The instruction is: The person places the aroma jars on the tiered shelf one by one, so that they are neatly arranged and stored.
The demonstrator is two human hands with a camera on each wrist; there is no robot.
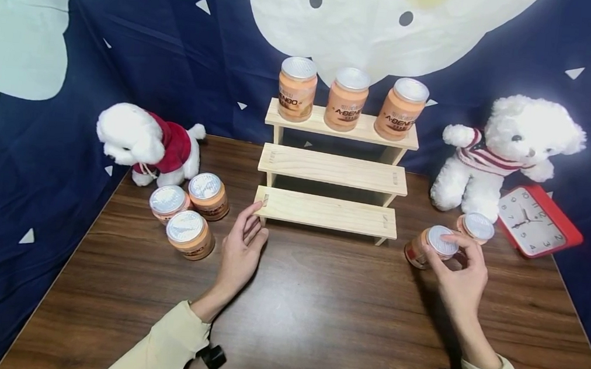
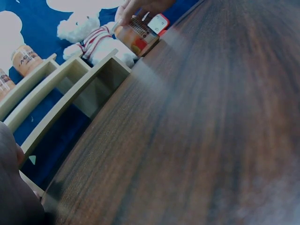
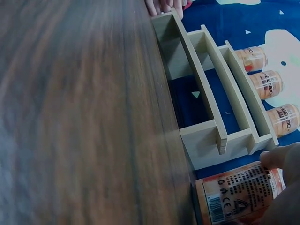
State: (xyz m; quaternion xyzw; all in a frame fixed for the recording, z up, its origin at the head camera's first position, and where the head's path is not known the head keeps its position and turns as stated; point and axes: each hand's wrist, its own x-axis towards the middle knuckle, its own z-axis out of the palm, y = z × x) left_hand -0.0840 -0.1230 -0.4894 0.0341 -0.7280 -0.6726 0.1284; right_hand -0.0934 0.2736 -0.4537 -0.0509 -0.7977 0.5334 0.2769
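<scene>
My right hand (image 1: 461,281) grips an orange jar (image 1: 417,251) with a silver lid, fingers and thumb about its top, on the table right of the stand. In the right wrist view the label of that jar (image 3: 234,194) shows fine print and a barcode. Behind it stands another jar (image 1: 476,227), partly hidden. My left hand (image 1: 242,250) rests by the left end of the wooden three-step stand (image 1: 325,210), index fingertip at the bottom step's corner, holding no jar. On the top step stand three jars (image 1: 346,104) in a row; the lower two steps are bare.
Three more jars (image 1: 197,240) cluster at the left, before a white plush dog (image 1: 135,141) in red. A white plush bear (image 1: 487,166) and a red clock (image 1: 532,220) stand at the right. A dark blue cloth (image 1: 159,49) hangs behind the table.
</scene>
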